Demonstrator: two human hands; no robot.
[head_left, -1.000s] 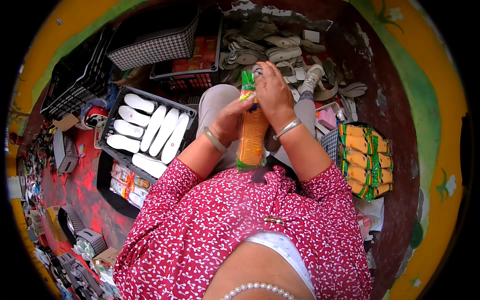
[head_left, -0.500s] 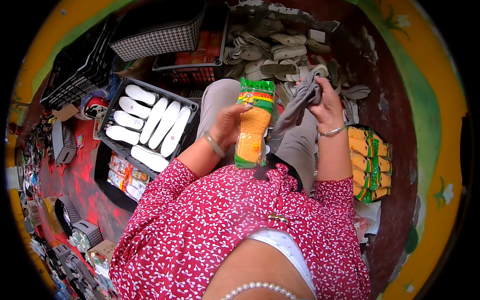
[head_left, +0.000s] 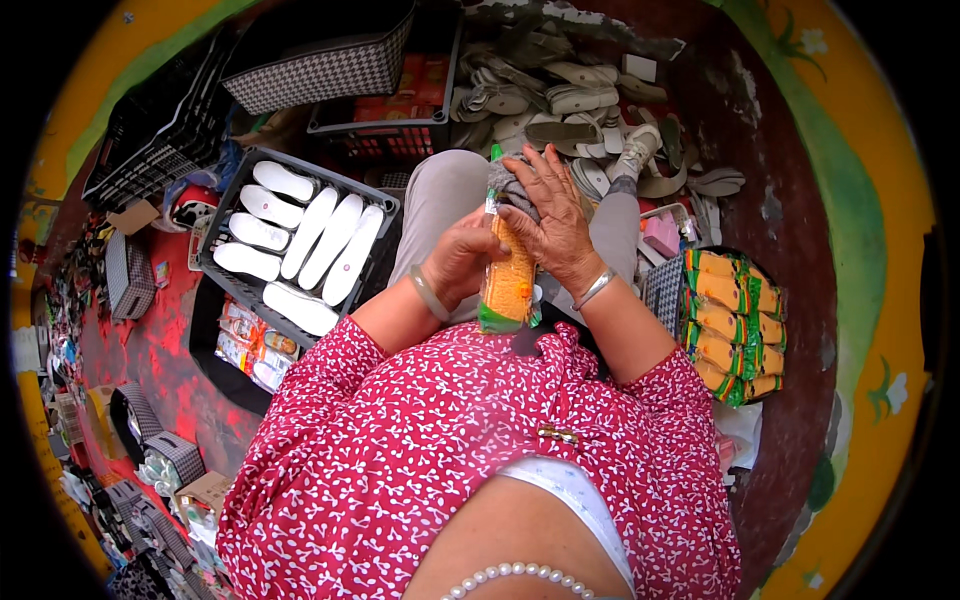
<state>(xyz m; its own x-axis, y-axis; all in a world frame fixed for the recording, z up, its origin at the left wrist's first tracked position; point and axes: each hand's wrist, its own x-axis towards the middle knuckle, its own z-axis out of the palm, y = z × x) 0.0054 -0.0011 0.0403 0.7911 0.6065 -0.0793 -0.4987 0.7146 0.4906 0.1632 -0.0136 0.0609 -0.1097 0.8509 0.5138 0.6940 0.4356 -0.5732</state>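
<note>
My left hand (head_left: 460, 258) is closed round the left side of a pack of orange insoles (head_left: 512, 280) in a clear and green wrapper, held upright in front of my belly. Over the upper part of the pack, my right hand (head_left: 560, 225) presses a crumpled grey cloth (head_left: 505, 178) against it, fingers lying long across the cloth. The cloth and fingers hide most of the pack's green top. Close to my right forearm, several similar orange insole packs (head_left: 735, 320) stand stacked in a houndstooth basket (head_left: 663, 290).
White insoles (head_left: 317, 232) lie in a dark crate (head_left: 382, 205) on the left, with wrapped packs (head_left: 255, 345) below it. A houndstooth bin (head_left: 315, 85) and a black crate (head_left: 380, 143) stand beyond. Loose grey insoles (head_left: 580, 98) are heaped at the far side, near my shoe (head_left: 638, 150).
My right hand has brought the grey cloth from the right, where it hung in the air, onto the upper part of the insole pack. The left hand keeps its hold on the pack.
</note>
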